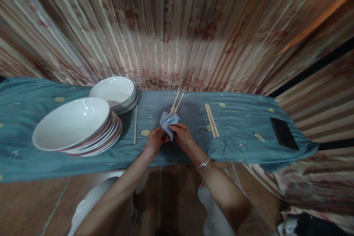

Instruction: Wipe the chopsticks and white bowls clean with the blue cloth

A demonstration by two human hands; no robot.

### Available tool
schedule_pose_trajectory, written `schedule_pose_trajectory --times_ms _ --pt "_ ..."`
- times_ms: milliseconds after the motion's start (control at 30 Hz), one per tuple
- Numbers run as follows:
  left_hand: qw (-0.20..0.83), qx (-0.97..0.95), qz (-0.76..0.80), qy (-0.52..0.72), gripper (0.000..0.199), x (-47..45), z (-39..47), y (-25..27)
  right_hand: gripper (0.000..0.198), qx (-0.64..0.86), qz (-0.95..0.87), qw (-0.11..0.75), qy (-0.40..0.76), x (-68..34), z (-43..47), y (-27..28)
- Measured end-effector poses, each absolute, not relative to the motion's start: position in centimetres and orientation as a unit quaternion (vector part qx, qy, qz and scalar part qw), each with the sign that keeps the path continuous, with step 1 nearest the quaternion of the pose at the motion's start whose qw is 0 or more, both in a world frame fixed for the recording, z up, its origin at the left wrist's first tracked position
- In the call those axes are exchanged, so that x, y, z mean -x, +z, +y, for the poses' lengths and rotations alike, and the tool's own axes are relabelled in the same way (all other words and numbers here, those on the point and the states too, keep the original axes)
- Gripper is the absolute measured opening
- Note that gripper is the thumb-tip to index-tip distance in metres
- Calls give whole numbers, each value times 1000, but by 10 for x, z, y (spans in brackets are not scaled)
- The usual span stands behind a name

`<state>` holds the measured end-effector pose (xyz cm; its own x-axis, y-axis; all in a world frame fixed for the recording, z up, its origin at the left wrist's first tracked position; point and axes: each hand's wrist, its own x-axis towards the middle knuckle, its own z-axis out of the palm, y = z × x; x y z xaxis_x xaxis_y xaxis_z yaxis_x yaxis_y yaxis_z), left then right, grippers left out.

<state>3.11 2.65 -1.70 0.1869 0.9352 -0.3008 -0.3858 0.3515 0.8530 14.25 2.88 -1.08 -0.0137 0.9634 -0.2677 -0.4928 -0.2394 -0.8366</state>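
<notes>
My left hand [157,139] and my right hand [181,135] meet over the front middle of the table, both closed on a crumpled pale blue cloth [169,121]. Two chopsticks [177,102] stick out of the cloth away from me, their far ends spread apart. Their near ends are hidden by the cloth and my fingers. To the left of my hands a single chopstick [135,125] lies on the tablecloth. On the right, several chopsticks [211,121] lie side by side in a small bundle.
A large white bowl [72,123] tops a stack of red-rimmed dishes [114,134] at the left. Behind it stands another stack of white bowls [114,90]. A black phone [284,133] lies at the right end of the teal tablecloth [243,118]. A pleated curtain [177,37] hangs behind.
</notes>
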Motion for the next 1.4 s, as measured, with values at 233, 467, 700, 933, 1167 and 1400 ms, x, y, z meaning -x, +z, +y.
schedule_pose_trajectory --times_ms 233,467,700,933,1167,1400 --pt "690 -379 432 440 31 -29 24 -20 21 446 -252 577 636 -148 32 -11" --pt "697 -412 430 399 38 -29 17 -16 20 422 -228 629 612 -174 42 1" --pt "696 -432 442 365 47 -30 15 -18 16 413 -189 680 576 -211 52 7" --pt "702 -412 457 358 48 -30 15 -18 14 415 -179 687 570 -225 53 9" --pt "705 -376 472 373 49 -28 16 -17 14 410 -195 670 587 -217 48 10" --pt "706 -376 469 375 47 -29 16 -16 15 414 -209 665 585 -216 47 5"
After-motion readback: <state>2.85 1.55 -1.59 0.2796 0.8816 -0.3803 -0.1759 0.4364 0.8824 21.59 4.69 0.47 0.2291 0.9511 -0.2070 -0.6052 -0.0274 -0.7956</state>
